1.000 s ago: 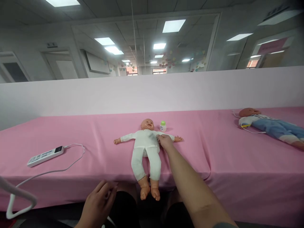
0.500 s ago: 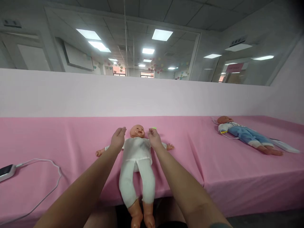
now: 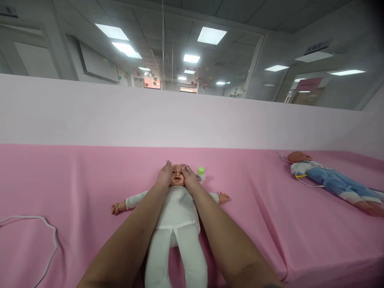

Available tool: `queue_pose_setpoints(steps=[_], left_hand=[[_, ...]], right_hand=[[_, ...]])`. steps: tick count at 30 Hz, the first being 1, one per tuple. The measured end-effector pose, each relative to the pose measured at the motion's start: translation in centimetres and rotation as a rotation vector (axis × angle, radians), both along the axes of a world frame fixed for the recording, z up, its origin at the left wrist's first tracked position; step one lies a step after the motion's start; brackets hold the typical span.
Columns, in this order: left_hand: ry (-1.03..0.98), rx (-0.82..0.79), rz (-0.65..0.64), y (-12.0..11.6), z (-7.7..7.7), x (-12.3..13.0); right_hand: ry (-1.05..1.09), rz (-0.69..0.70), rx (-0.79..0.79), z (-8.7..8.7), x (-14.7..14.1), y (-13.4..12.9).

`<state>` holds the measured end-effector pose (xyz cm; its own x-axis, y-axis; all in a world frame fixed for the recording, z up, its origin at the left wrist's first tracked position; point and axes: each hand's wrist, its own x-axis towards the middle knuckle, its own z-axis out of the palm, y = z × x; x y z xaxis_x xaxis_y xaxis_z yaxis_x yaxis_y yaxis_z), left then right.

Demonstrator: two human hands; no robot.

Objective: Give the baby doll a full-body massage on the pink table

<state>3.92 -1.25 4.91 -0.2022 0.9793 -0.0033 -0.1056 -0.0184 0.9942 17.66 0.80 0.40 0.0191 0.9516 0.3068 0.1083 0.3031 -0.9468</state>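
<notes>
A baby doll [image 3: 179, 208] in a white top and white trousers lies on its back in front of me, arms spread. My left hand [image 3: 164, 175] is curved against the left side of its head. At the other side of the head, my right hand [image 3: 189, 177] rests with its fingertips on the brow and temple. Both hands cup the head between them and cover its sides; the eyes, nose and mouth show. Just right of my right hand stands a small bottle [image 3: 201, 175] with a green cap, its lower part partly hidden.
A pink cloth [image 3: 240, 208] covers the table. To the right lies a second doll [image 3: 330, 182] in blue trousers, with a thin white cord near it. A white cable [image 3: 52, 228] curves at the left. Behind stands a white wall [image 3: 150, 120] with glass above.
Both hands have come inward from beside the doll's head onto its sides. The view has shifted, so the bottle shows more fully and the white device at the left is out of sight.
</notes>
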Motion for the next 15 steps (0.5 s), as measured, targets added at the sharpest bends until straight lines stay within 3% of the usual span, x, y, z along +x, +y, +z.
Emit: queue_pose_setpoints(steps=[7, 11, 15], left_hand=[[-0.087, 0.049, -0.082, -1.3, -1.9, -0.6], [-0.077, 0.097, -0.029, -1.3, -2.3, -0.5], [-0.144, 0.084, -0.009, -1.2, -2.3, -0.5]], right_hand=[[0.207, 0.074, -0.073, 0.5, -0.1, -2.0], [0.385, 0.115, -0.083, 0.4, -0.2, -2.0], [0.392, 0.08, -0.086, -0.2, -0.3, -1.2]])
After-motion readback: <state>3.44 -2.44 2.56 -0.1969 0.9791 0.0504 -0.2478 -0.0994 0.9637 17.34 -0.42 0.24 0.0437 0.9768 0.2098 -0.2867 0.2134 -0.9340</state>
